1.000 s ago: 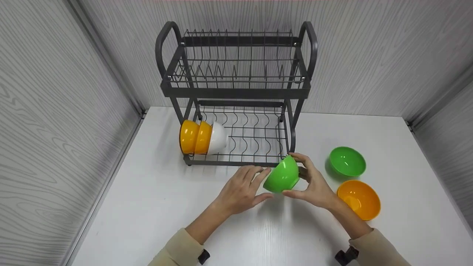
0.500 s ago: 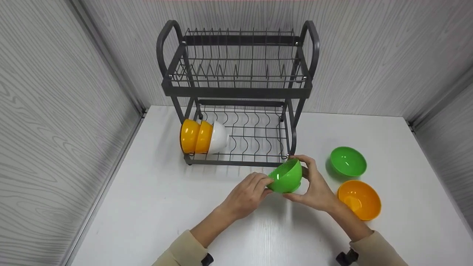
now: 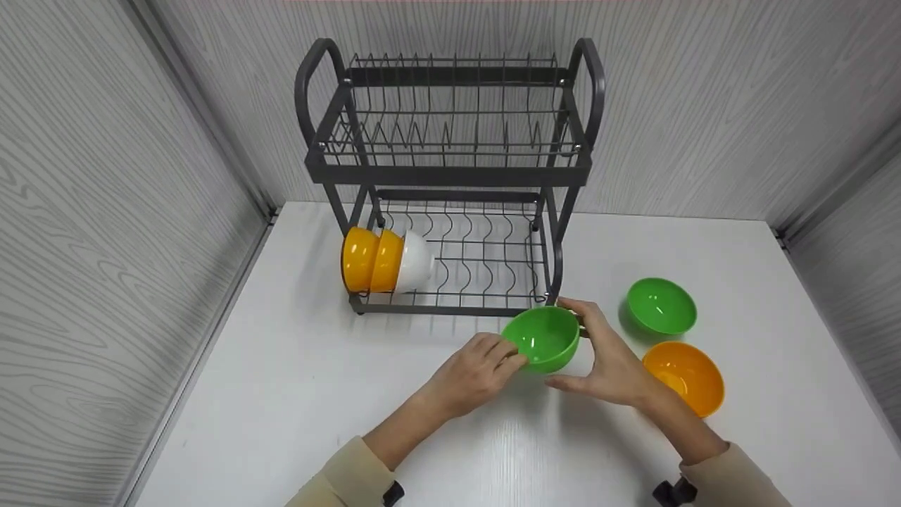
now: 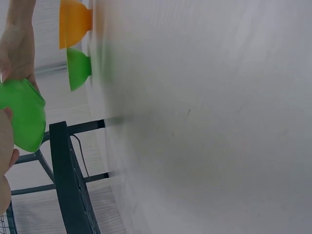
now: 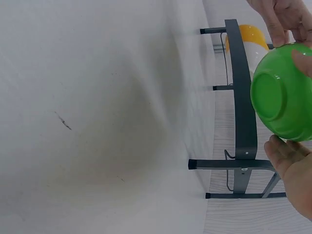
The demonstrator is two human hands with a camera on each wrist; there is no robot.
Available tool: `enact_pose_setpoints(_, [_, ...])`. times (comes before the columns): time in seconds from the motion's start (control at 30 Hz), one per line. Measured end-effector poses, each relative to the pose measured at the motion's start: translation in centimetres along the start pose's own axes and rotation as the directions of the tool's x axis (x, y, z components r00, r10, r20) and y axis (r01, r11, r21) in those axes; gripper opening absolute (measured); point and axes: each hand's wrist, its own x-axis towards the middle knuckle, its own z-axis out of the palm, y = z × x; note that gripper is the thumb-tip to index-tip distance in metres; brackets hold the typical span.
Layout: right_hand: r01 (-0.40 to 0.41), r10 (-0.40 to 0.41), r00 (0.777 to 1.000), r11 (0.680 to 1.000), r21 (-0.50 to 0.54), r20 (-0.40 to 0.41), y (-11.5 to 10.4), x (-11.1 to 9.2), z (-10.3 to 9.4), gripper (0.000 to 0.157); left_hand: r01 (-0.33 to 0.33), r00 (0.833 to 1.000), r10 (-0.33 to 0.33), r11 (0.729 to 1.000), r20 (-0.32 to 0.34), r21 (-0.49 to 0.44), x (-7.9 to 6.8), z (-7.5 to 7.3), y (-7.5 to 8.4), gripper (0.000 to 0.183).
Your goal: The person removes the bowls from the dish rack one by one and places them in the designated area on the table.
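In the head view a green bowl [image 3: 542, 338] is held above the table in front of the rack, its inside tilted toward the camera. My left hand [image 3: 471, 373] pinches its left rim, thumb inside the near edge. At the right side, the fingers of my right hand [image 3: 605, 355] touch the bowl, while the thumb lies below it, slightly apart. The right wrist view shows the bowl's round foot [image 5: 269, 96] and the straight fingers [image 5: 280, 153] against its underside. A second green bowl [image 3: 660, 305] and an orange bowl [image 3: 683, 377] sit upright to the right.
A dark two-tier dish rack [image 3: 450, 176] stands at the back. On its lower tier, two orange bowls [image 3: 359, 259] and a white bowl [image 3: 417, 262] rest on their sides at the left end. Pale walls enclose the white table [image 3: 281, 394].
The green bowl has turned from showing its outside to showing its inside. My left hand has closed onto its rim; my right thumb has come away from the bowl.
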Motion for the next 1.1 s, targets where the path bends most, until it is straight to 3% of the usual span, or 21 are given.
enact_pose_setpoints(0.23, [-0.028,0.044,0.994,0.987,-0.156,0.1,-1.1,0.6,-1.2,0.113,-0.067,0.997,0.062,0.992,0.044,0.109,0.2,0.3,0.0,0.014])
enact_pose_setpoints(0.57, [0.006,0.052,0.985,0.944,-0.33,0.167,-1.8,1.6,-1.2,0.122,-0.138,0.99,0.135,0.974,0.027,0.179,0.4,0.6,-0.3,0.011])
enact_pose_setpoints(0.8, [0.083,0.001,0.985,0.873,-0.48,0.172,-2.1,2.3,-0.7,0.125,-0.175,0.984,0.168,0.965,0.053,0.194,0.4,0.8,-0.4,0.016])
enact_pose_setpoints(1.1, [0.11,-0.025,0.99,0.752,-0.65,0.139,-1.8,2.3,0.3,0.125,-0.173,0.985,0.171,0.97,0.024,0.168,0.5,0.9,-0.4,0.014])
